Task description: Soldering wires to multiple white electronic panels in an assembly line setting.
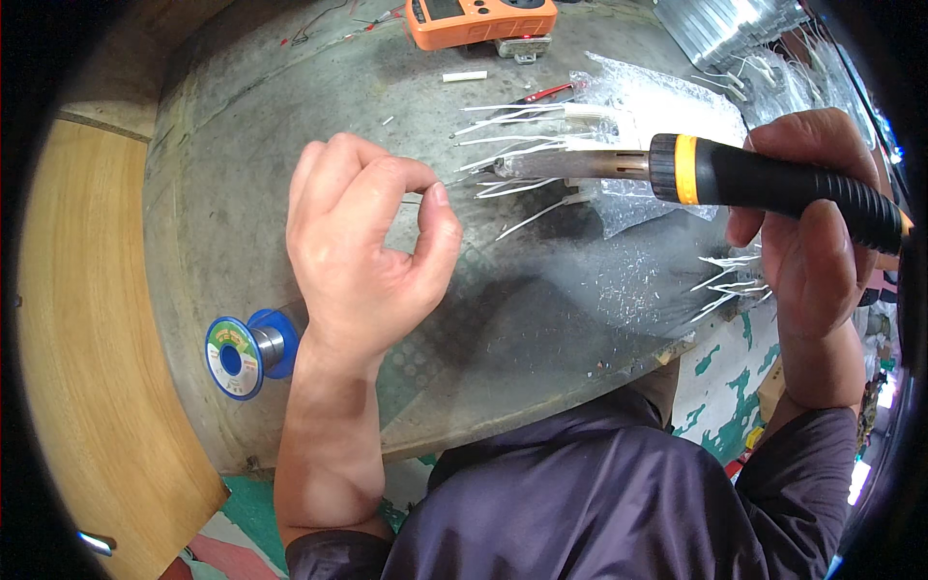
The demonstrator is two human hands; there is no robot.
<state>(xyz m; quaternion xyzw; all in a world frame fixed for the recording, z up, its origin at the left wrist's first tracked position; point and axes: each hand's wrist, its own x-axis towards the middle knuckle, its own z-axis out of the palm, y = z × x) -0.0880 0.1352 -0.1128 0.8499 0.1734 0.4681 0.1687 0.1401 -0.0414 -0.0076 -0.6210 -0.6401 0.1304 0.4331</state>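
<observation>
My right hand [810,261] is wrapped round the black ribbed handle of a soldering iron [710,172] with a yellow ring. Its metal barrel points left, and the tip is over the bare ends of several white wires [512,143]. These wires stick out of pale sleeves beside clear bubble wrap [667,97]. To the left of the tip, my left hand [360,246] is closed in a pinch, thumb and forefinger meeting. Whatever is between those fingertips is too small to make out. A blue spool of solder wire [275,346] stands by my left wrist.
An orange multimeter [480,21] lies at the far edge. A short white tube [465,76] and a red-handled tool [549,94] are nearer. More white wires [725,286] lie at the right edge. Stacked metal pieces [730,34] sit far right; a wooden panel [92,319] stands left.
</observation>
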